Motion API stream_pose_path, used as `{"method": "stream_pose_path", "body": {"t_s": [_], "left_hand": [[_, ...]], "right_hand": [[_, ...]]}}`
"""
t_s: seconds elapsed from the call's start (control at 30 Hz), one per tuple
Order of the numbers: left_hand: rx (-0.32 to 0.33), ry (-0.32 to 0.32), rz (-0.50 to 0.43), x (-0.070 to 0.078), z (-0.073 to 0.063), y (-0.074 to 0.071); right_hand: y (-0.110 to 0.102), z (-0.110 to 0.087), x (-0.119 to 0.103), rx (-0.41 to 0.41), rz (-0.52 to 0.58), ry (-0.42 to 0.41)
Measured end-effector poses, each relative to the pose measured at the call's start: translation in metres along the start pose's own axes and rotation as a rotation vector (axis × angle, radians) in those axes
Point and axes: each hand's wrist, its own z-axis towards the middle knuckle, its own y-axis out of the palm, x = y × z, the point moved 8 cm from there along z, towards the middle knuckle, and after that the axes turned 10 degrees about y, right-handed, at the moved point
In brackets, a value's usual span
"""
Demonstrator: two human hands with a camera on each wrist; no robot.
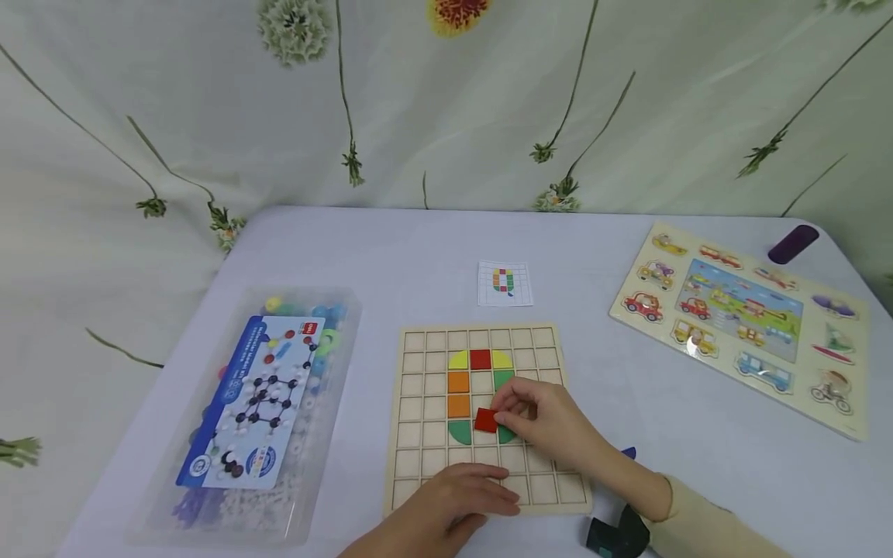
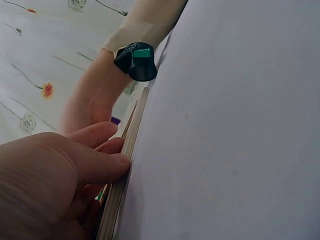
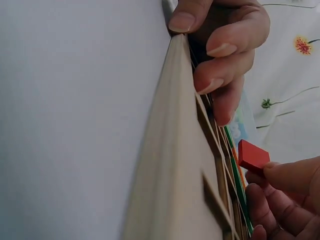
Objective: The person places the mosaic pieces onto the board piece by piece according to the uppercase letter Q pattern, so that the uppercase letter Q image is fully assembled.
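Between thumb and fingers my right hand [image 1: 551, 418] pinches a red square tile [image 1: 485, 420], tilted just over the lower part of the wooden grid board [image 1: 408, 463]. The right wrist view shows the red tile [image 3: 253, 156] raised off the board's surface. My left hand [image 1: 460, 500] rests on the board's near edge, its thumb [image 2: 107, 167] against the side and its fingers across the top. Set in the cells are yellow quarter-round tiles [image 1: 458, 360], another red square [image 1: 480, 359], orange squares [image 1: 458, 405] and green pieces [image 1: 460, 432]. My right hand partly hides the green ones at right.
A small pattern card [image 1: 519, 293] lies behind the board. To the left stands a clear plastic box [image 1: 328, 457] with a molecule-model card on top. A vehicle puzzle board [image 1: 739, 310] and a dark purple cylinder [image 1: 793, 244] lie at right. A black wrist device [image 1: 617, 535] is near the right forearm.
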Motion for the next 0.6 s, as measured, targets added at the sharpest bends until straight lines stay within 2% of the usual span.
{"method": "stream_pose_path", "body": {"t_s": [0.17, 0.4, 0.6], "left_hand": [[0.011, 0.01, -0.003, -0.0008, 0.0005, -0.0002], [-0.007, -0.026, -0.021, -0.0021, 0.0003, 0.0006], [-0.003, -0.014, -0.014, -0.0026, 0.0003, 0.001]], "right_hand": [[0.0036, 0.0008, 0.0006, -0.006, -0.064, -0.014], [0.0063, -0.0001, -0.0031, 0.003, -0.125, -0.038], [0.0064, -0.0014, -0.0067, 0.009, -0.146, -0.066]]}}
